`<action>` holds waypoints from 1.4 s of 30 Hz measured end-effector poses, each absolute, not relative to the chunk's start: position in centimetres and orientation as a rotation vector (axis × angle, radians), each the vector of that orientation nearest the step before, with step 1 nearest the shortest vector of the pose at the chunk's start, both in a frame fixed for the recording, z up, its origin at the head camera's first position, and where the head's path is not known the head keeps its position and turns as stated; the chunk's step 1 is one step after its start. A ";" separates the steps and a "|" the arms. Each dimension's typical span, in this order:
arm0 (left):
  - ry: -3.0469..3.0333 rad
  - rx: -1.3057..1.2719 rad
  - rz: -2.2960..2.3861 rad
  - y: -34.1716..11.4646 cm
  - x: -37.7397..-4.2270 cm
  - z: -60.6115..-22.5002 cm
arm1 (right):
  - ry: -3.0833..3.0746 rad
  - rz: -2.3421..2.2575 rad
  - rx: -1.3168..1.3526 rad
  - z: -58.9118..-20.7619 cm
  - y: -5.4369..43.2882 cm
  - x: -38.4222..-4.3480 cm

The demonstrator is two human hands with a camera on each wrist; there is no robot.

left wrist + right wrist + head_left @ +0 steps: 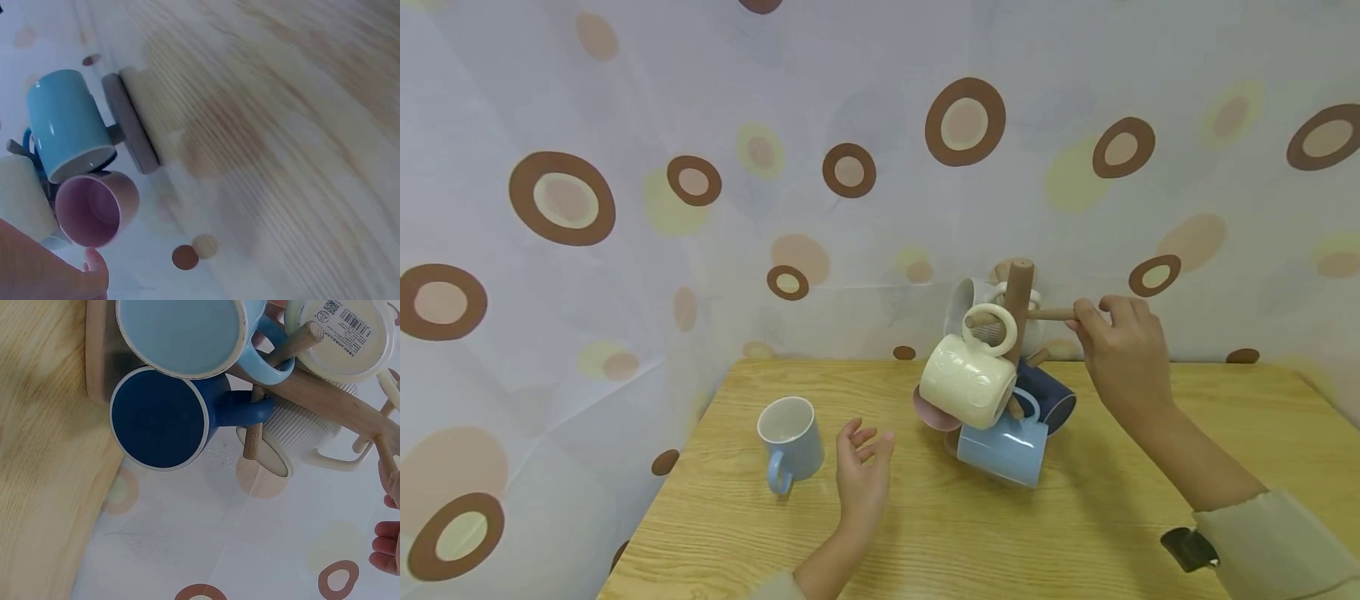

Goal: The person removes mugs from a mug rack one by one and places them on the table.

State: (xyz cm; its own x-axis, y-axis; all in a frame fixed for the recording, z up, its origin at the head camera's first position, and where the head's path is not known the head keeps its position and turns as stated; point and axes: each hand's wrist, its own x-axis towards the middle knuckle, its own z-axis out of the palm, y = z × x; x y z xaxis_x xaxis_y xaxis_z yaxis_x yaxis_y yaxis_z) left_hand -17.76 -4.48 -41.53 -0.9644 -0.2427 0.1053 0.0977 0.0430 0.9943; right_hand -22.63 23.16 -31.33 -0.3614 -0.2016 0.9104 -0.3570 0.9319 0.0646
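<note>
My right hand [1123, 354] pinches the end of an upper peg on a wooden mug tree [1018, 292]. Several mugs hang from it: a cream mug [966, 383] in front, a light blue mug [1003, 450] low down, a navy mug [159, 419], a pink mug [94, 209] and a ribbed white mug [300, 428] behind. My left hand [861, 479] is held over the table with fingers loosely bent and nothing in them. It lies between the tree and a separate blue mug [797, 442], which stands upright with its handle towards me.
The wooden table [925, 533] reaches back to a wall covering [865, 225] with round brown and beige patterns. The tree's wooden base [131, 125] shows under the hanging mugs. A small black object [1190, 548] sits at the right sleeve.
</note>
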 end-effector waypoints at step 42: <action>-1.385 0.460 -2.783 6.0 -21.0 -35.4 | -1.949 0.188 0.337 -31.7 22.7 -22.7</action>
